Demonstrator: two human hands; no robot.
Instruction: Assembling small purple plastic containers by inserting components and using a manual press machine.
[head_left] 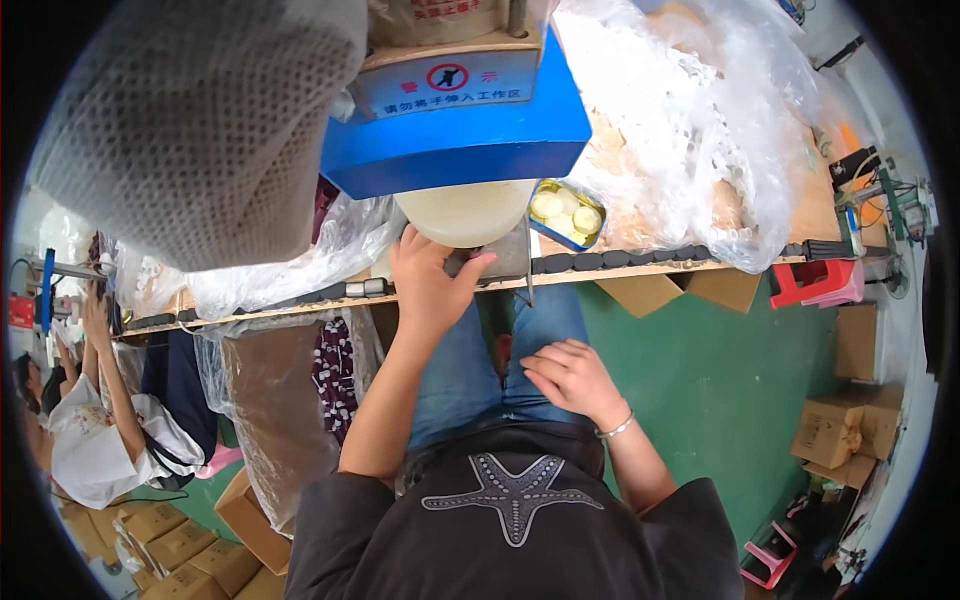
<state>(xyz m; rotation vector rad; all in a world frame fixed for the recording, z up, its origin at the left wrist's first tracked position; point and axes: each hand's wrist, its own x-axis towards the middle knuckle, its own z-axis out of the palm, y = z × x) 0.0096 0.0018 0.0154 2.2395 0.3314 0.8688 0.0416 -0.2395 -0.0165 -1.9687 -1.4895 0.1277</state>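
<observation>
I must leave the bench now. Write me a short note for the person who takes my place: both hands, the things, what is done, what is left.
Left hand: up at the bench edge, fingers on the small metal plate under the pale round press head of the blue machine.
Right hand: empty, resting on the thigh.
Things: a small blue tray of pale round discs sits on the bench, right of the press head.
Done: cannot tell from this view how many discs are pressed.
Left: discs remain in the tray.

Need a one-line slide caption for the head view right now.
Seated at a blue press, left hand at the bench edge under its pale disc, right hand resting on the thigh.
</observation>
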